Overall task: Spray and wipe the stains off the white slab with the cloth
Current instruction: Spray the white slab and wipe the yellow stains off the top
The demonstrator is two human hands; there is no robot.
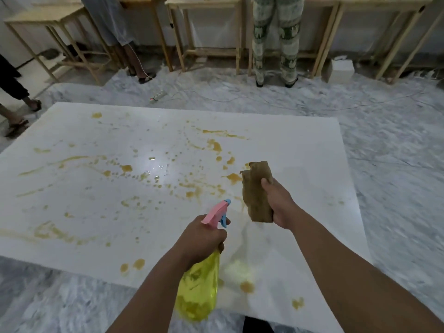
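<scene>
A large white slab (300, 150) lies flat on the marble floor, spattered with yellow-brown stains (125, 168) across most of its surface. My left hand (204, 239) grips a yellow spray bottle (199, 289) by its pink head, with one finger on the blue trigger and the nozzle aimed forward over the slab. My right hand (278, 203) holds a folded brown cloth (257, 191) upright above the slab's right half. Small wet droplets glisten near the slab's middle.
Wooden tables (204, 25) line the far wall. Two people stand at them: one in patterned trousers (276, 39) and one in a light garment (115, 27). Another person's sandalled feet (21, 111) are at the left. A power strip (158, 96) and cables lie beyond the slab.
</scene>
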